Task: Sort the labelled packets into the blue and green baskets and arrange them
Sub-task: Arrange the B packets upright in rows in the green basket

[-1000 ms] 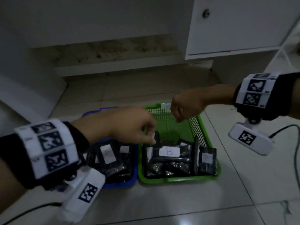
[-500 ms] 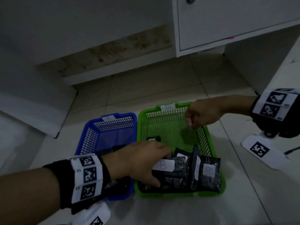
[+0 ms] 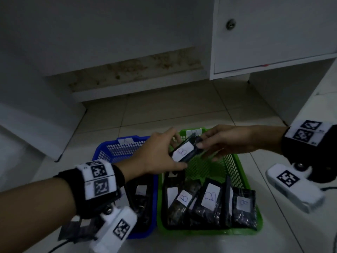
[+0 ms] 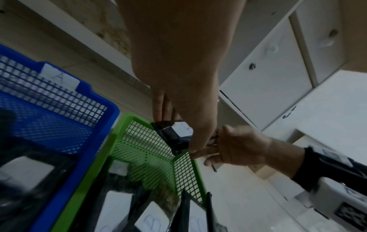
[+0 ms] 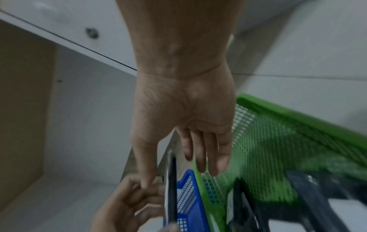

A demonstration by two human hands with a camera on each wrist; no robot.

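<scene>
A black packet [image 3: 184,152] with a white label marked B hangs tilted over the far half of the green basket [image 3: 209,232]. My left hand [image 3: 173,151] grips its left end, thumb below and fingers above. From the right, my right hand [image 3: 206,150] pinches the other end, thumb on top. The left wrist view shows the packet [image 4: 174,135] between both hands. It appears edge-on [image 5: 172,188] in the right wrist view. Several B packets [image 3: 209,198] lie at the green basket's near end. The blue basket [image 3: 109,145], tagged A, holds dark packets [image 3: 140,198].
The baskets sit side by side on a pale tiled floor [image 3: 164,110]. A white cabinet [image 3: 264,33] with a round knob overhangs the floor at the back right. A low step [image 3: 127,83] runs along the wall behind. A cable [image 3: 328,189] trails at the right.
My left hand has lifted a B packet off the pile in the green basket and raised it toward the far end. My right hand has come in and taken hold of its other end.
</scene>
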